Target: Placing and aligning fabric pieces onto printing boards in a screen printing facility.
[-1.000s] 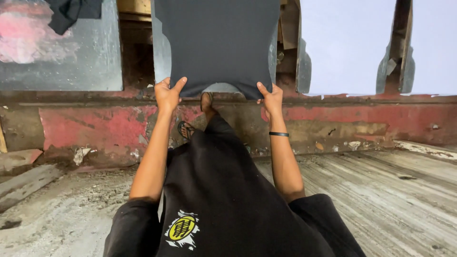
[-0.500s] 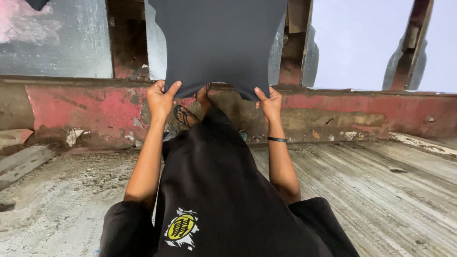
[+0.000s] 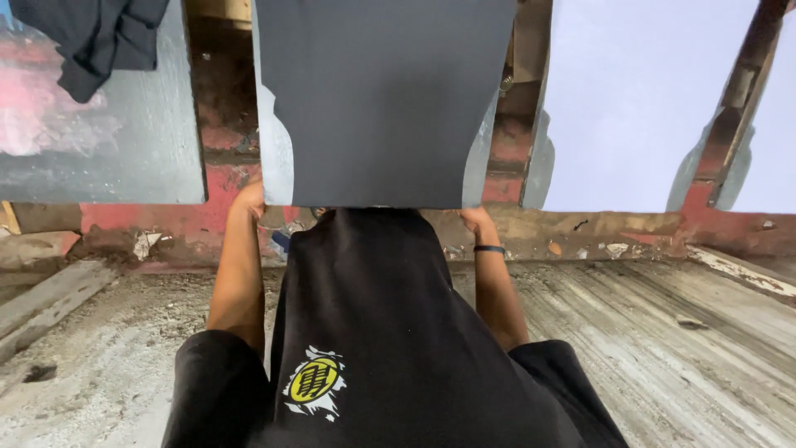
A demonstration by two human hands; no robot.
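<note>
Sheet (image 3: 381,99) now higher, hiding fingers.

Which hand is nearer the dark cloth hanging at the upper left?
Left. The left hand sits at the dark grey flat board's lower left corner, below and right of the hanging dark cloth; the right hand is at the far corner.

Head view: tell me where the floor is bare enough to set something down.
Bare floor lies right of the right hand, below the red wall base. Left of the left hand, planks and debris intrude. Between the hands it is crowded: black garment under dark pallet.
</note>
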